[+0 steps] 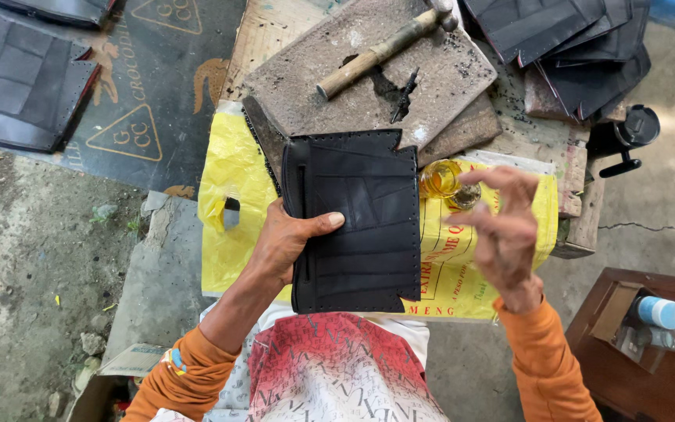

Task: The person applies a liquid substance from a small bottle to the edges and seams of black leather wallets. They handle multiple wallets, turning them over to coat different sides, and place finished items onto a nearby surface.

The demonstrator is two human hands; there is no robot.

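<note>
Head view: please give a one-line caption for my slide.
Left hand holds a black stitched leather piece over a yellow sheet; right hand hovers near a small glass jar.

In my left grip (287, 242) the leather piece (357, 223) is black, its edge dotted with small holes. Under it lies a yellow bag (232, 164) with red lettering. My sleeves (541, 344) are orange.

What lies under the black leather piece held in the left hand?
Under the black leather piece, a yellow plastic sack covers the bench, with a dark slab edge above. The left hand grips it; whatever sits directly beneath is hidden.
</note>
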